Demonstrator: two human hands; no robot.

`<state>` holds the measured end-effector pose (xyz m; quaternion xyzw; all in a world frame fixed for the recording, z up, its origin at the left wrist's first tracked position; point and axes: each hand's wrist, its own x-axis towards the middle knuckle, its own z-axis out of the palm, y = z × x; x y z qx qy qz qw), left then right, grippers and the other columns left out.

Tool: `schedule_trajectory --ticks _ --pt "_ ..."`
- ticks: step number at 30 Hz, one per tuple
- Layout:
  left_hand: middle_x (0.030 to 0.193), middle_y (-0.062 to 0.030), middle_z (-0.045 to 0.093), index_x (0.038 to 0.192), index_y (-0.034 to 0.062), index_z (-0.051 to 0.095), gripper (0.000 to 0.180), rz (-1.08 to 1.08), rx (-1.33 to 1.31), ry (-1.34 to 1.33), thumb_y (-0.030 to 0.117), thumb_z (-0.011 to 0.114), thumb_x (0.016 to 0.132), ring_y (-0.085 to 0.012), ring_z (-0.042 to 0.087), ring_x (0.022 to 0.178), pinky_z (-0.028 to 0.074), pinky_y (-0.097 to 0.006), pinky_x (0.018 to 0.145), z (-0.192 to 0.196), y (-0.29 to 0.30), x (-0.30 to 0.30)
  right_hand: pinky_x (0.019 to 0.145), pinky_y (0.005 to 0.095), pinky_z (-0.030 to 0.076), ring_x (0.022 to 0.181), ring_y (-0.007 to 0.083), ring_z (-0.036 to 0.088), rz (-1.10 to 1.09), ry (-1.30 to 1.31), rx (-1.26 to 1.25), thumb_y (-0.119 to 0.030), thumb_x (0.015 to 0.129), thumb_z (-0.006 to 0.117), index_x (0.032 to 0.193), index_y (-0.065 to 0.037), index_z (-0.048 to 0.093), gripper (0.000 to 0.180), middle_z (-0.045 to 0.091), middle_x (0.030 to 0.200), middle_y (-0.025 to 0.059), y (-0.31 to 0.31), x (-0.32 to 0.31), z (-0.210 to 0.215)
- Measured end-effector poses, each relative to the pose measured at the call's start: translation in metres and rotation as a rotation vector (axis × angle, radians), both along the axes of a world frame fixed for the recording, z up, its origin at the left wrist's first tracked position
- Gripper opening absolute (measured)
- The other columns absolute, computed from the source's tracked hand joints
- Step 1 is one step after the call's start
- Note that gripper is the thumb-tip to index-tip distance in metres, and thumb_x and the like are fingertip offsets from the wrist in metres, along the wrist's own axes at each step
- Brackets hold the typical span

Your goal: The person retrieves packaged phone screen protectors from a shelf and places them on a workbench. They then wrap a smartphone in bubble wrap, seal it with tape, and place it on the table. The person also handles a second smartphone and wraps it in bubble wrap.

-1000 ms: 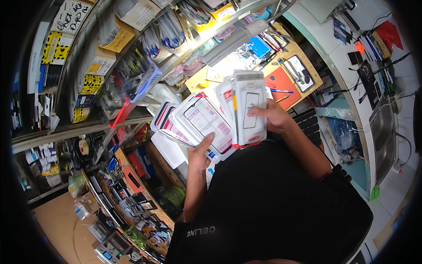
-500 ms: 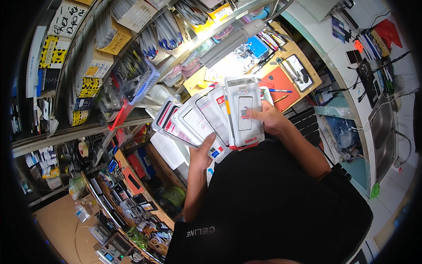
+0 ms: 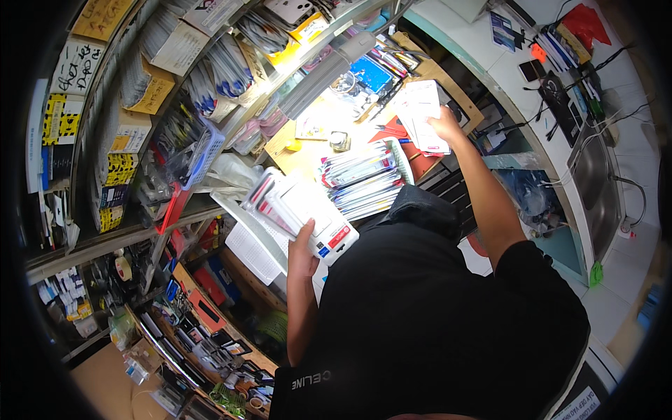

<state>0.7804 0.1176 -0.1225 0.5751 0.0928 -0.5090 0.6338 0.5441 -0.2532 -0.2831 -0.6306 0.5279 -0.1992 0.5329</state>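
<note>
My left hand (image 3: 302,257) is closed around the lower edge of a fanned stack of flat white-and-clear packs (image 3: 308,210), some with a phone-screen outline and small red and blue marks. Further off to the right, my right hand (image 3: 446,127) grips a second, smaller fan of flat white packs (image 3: 418,115) above the lit workbench. Between the two hands, a pale green basket (image 3: 404,162) holds a tight row of similar packs (image 3: 360,178) standing on edge. The basket's near side is partly hidden by dark cloth.
On the wooden workbench (image 3: 281,150) lie an orange-red mat (image 3: 422,165), red-handled pliers (image 3: 393,129), a small jar (image 3: 339,142) and a blue tray (image 3: 371,74). A tube lamp (image 3: 318,85) hangs over it. Packed shelves rise at left; a white perforated tray (image 3: 255,250) sits below.
My right hand has moved away to the far right with some packs, splitting the fan. My left hand keeps the rest, slightly lower and left. The filled basket now shows between them.
</note>
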Motion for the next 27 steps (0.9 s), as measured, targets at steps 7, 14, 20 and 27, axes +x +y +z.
schedule_trajectory --ticks 7,14,20,27 --pt "0.116 -0.0154 0.063 0.125 -0.0101 0.052 0.044 -0.29 -0.021 -0.425 0.01 0.069 0.09 -0.0191 0.063 0.098 0.05 -0.031 0.087 -0.044 -0.014 0.002 0.083 0.038 0.055 0.101 0.0279 0.07 -0.009 0.225 -0.01 -0.009 0.086 0.068 0.115 0.006 0.066 0.033 0.071 0.107 0.0206 0.002 -0.006 0.017" --pt "0.111 -0.014 0.065 0.119 -0.0045 0.056 0.034 -0.298 -0.115 -0.624 0.02 0.063 0.097 -0.0236 0.063 0.1 0.049 -0.036 0.09 -0.099 -0.067 -0.028 0.087 0.0326 0.056 0.102 0.0196 0.067 0.293 -0.548 0.818 0.007 0.09 0.06 0.123 0.004 0.061 0.034 0.065 0.119 0.013 0.121 0.068 0.058" --pt "0.104 -0.0246 0.065 0.121 -0.0001 0.059 0.036 -0.887 0.305 -1.025 0.022 0.063 0.094 -0.0375 0.064 0.096 0.049 -0.041 0.089 -0.11 -0.078 0.009 0.091 0.033 0.052 0.102 0.0197 0.064 0.332 -0.472 -0.143 -0.007 0.089 0.067 0.122 0.003 0.061 0.036 0.069 0.11 0.0119 0.096 0.088 0.034" --pt "0.142 -0.0288 0.045 0.141 -0.0079 0.041 0.067 -0.895 0.293 -1.509 0.029 0.063 0.089 -0.0421 0.04 0.135 0.03 -0.048 0.115 -0.15 -0.118 0.029 0.087 0.0447 0.052 0.105 0.0406 0.063 0.24 0.142 -0.38 -0.02 0.085 0.071 0.122 0.002 0.054 0.047 0.066 0.108 0.0259 0.046 0.05 0.116"
